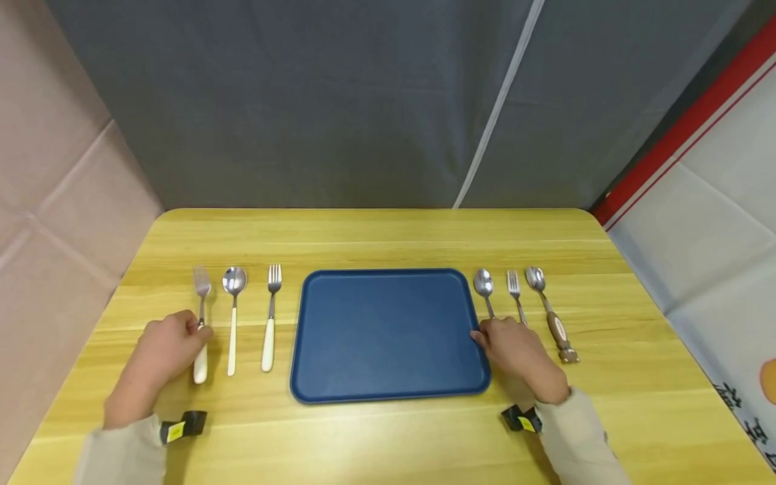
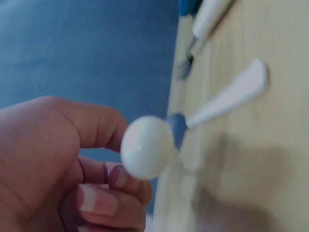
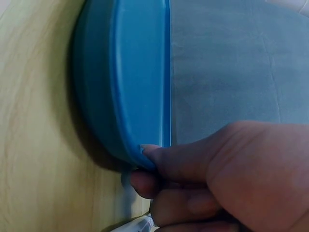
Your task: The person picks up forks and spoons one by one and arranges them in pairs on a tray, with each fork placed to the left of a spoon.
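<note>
My left hand (image 1: 172, 343) pinches a white-handled fork (image 1: 201, 364) at the far left; its rounded handle end (image 2: 147, 147) faces the camera in the left wrist view. To its right lie a white-handled spoon (image 1: 233, 337) and a second white-handled fork (image 1: 269, 343). A blue rectangular tray (image 1: 388, 333) occupies the middle of the table. My right hand (image 1: 515, 347) grips the tray's right edge, with the thumb over the rim (image 3: 118, 96) and other fingers below it. Beyond that hand are a spoon (image 1: 483, 283) and a fork (image 1: 514, 284), their handles hidden by it.
A spoon with a brown, figure-ended handle (image 1: 558, 330) lies right of my right hand. The wooden table (image 1: 376, 236) meets a grey cloth partition (image 1: 315, 135) at its back edge. Black wrist devices (image 1: 192, 423) hang below both wrists.
</note>
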Action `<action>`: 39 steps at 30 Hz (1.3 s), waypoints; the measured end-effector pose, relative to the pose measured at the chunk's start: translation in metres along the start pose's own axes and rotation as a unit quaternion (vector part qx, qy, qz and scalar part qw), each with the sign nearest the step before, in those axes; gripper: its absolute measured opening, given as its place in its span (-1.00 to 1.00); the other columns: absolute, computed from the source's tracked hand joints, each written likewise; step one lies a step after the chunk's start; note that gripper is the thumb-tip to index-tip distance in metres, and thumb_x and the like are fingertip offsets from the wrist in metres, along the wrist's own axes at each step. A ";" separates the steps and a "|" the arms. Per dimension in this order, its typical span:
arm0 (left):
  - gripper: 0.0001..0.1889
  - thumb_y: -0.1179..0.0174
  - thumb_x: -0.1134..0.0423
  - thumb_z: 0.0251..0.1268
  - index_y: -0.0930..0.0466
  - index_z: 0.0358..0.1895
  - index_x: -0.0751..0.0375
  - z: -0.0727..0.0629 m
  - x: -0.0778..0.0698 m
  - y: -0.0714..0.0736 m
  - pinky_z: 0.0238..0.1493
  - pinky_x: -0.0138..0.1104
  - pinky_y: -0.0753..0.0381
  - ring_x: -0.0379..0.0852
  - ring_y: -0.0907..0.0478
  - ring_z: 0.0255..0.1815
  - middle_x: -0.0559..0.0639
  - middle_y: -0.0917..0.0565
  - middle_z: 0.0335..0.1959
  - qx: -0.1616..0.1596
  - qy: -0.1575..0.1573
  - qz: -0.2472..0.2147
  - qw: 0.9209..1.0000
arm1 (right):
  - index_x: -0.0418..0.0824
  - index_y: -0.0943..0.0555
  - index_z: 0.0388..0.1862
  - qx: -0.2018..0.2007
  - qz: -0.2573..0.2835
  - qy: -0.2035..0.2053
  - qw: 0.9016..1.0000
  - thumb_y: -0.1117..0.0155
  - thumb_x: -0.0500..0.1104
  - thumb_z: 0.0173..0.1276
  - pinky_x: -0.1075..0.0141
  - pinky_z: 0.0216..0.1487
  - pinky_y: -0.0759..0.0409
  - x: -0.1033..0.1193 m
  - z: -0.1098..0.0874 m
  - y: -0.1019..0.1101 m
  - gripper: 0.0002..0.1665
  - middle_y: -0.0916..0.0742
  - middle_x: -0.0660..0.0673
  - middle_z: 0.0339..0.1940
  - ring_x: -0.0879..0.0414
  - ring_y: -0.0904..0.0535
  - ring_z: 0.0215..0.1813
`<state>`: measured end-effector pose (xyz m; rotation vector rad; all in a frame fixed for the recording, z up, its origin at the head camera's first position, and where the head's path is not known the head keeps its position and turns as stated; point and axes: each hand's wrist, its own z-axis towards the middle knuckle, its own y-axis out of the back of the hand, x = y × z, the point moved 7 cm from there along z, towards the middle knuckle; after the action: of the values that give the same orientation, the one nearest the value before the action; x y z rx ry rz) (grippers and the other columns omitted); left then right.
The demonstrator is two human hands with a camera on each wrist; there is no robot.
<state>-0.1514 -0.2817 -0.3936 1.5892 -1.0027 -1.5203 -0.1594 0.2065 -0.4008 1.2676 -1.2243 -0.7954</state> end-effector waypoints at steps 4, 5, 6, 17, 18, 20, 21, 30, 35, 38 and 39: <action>-0.74 0.02 0.22 0.32 -0.35 -0.53 0.24 -0.003 -0.016 0.002 -0.62 -0.25 -0.21 -0.06 -0.27 -0.66 -0.03 -0.33 -0.70 0.001 0.008 -0.013 1.000 | -0.09 -0.39 -0.65 -0.002 0.001 0.001 1.000 -0.17 -0.11 0.42 0.27 -0.63 -0.28 0.000 0.000 0.000 -0.60 -0.40 0.00 -0.74 0.14 -0.35 -0.64; -0.74 0.01 0.22 0.32 -0.34 -0.54 0.23 -0.003 -0.020 0.002 -0.62 -0.25 -0.21 -0.07 -0.26 -0.66 -0.03 -0.33 -0.71 -0.001 0.008 -0.015 1.000 | -0.09 -0.38 -0.65 -0.002 0.000 0.002 1.000 -0.18 -0.11 0.42 0.27 -0.63 -0.28 0.000 0.000 0.000 -0.60 -0.40 0.00 -0.74 0.14 -0.35 -0.64; -0.74 0.02 0.23 0.32 -0.33 -0.55 0.23 -0.004 -0.025 0.001 -0.63 -0.26 -0.21 -0.07 -0.26 -0.67 -0.04 -0.32 -0.72 -0.002 0.008 -0.018 1.000 | -0.09 -0.38 -0.66 -0.003 0.000 0.002 1.000 -0.18 -0.11 0.42 0.27 -0.63 -0.28 0.000 0.000 0.000 -0.59 -0.40 0.00 -0.75 0.14 -0.35 -0.64; -0.77 -0.01 0.26 0.28 -0.36 -0.55 0.23 0.000 -0.070 -0.017 -0.66 -0.27 -0.25 -0.09 -0.28 -0.73 -0.04 -0.33 -0.76 -0.003 -0.010 -0.038 0.999 | -0.09 -0.38 -0.66 -0.005 -0.003 0.000 1.000 -0.19 -0.11 0.41 0.26 -0.63 -0.29 -0.001 -0.001 -0.001 -0.59 -0.39 0.00 -0.75 0.15 -0.35 -0.65; -0.77 -0.02 0.26 0.27 -0.36 -0.54 0.23 0.000 -0.073 -0.019 -0.65 -0.27 -0.25 -0.09 -0.28 -0.72 -0.04 -0.33 -0.76 -0.003 -0.013 -0.038 0.999 | -0.09 -0.38 -0.66 -0.006 -0.003 0.001 1.000 -0.18 -0.11 0.41 0.27 -0.63 -0.29 -0.001 -0.001 -0.001 -0.59 -0.39 0.00 -0.75 0.15 -0.35 -0.65; -0.77 -0.02 0.25 0.28 -0.36 -0.55 0.23 0.002 -0.077 -0.021 -0.63 -0.27 -0.26 -0.07 -0.29 -0.71 -0.03 -0.33 -0.75 -0.001 -0.017 -0.037 0.999 | -0.09 -0.38 -0.66 -0.007 -0.003 0.002 1.000 -0.18 -0.11 0.41 0.27 -0.63 -0.29 0.000 -0.001 0.000 -0.59 -0.39 0.00 -0.75 0.15 -0.35 -0.65; -0.76 -0.02 0.25 0.28 -0.37 -0.55 0.22 0.002 -0.079 -0.021 -0.63 -0.27 -0.25 -0.06 -0.29 -0.70 -0.03 -0.33 -0.75 -0.001 -0.019 -0.035 0.999 | -0.09 -0.38 -0.65 -0.006 -0.003 0.002 1.000 -0.18 -0.11 0.42 0.27 -0.63 -0.29 0.000 -0.001 0.000 -0.60 -0.39 0.00 -0.75 0.15 -0.35 -0.65; -0.79 -0.03 0.28 0.22 -0.35 -0.58 0.20 0.007 -0.098 -0.024 -0.61 -0.27 -0.26 -0.06 -0.30 -0.67 -0.04 -0.34 -0.72 0.001 -0.026 -0.053 0.998 | -0.10 -0.42 -0.63 0.008 0.004 -0.006 1.000 -0.17 -0.10 0.42 0.26 -0.61 -0.31 0.000 0.001 -0.001 -0.62 -0.41 0.01 -0.74 0.14 -0.36 -0.65; -0.79 -0.02 0.29 0.18 -0.32 -0.60 0.18 0.011 -0.113 -0.034 -0.63 -0.28 -0.27 -0.06 -0.32 -0.68 -0.02 -0.34 -0.73 0.006 -0.032 -0.051 0.998 | -0.09 -0.43 -0.62 0.010 0.011 -0.007 1.000 -0.18 -0.09 0.42 0.27 -0.61 -0.30 -0.002 0.001 -0.003 -0.63 -0.41 0.02 -0.75 0.15 -0.35 -0.66; -0.77 -0.02 0.28 0.18 -0.29 -0.62 0.17 0.014 -0.120 -0.043 -0.63 -0.28 -0.26 -0.05 -0.31 -0.67 -0.02 -0.30 -0.74 0.009 -0.036 -0.042 0.998 | -0.09 -0.43 -0.62 0.008 0.014 -0.006 1.000 -0.18 -0.10 0.41 0.28 -0.60 -0.30 -0.002 0.002 -0.003 -0.63 -0.41 0.02 -0.75 0.15 -0.35 -0.66; -0.76 -0.02 0.28 0.18 -0.28 -0.63 0.17 0.014 -0.123 -0.047 -0.64 -0.28 -0.26 -0.05 -0.30 -0.67 -0.03 -0.28 -0.74 0.011 -0.036 -0.039 0.999 | -0.09 -0.43 -0.62 0.008 0.015 -0.005 1.000 -0.18 -0.10 0.41 0.28 -0.60 -0.30 -0.002 0.002 -0.002 -0.63 -0.41 0.02 -0.75 0.16 -0.35 -0.66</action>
<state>-0.1639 -0.1509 -0.3811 1.6148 -1.0114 -1.6351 -0.1612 0.2074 -0.4036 1.2563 -1.2576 -0.7729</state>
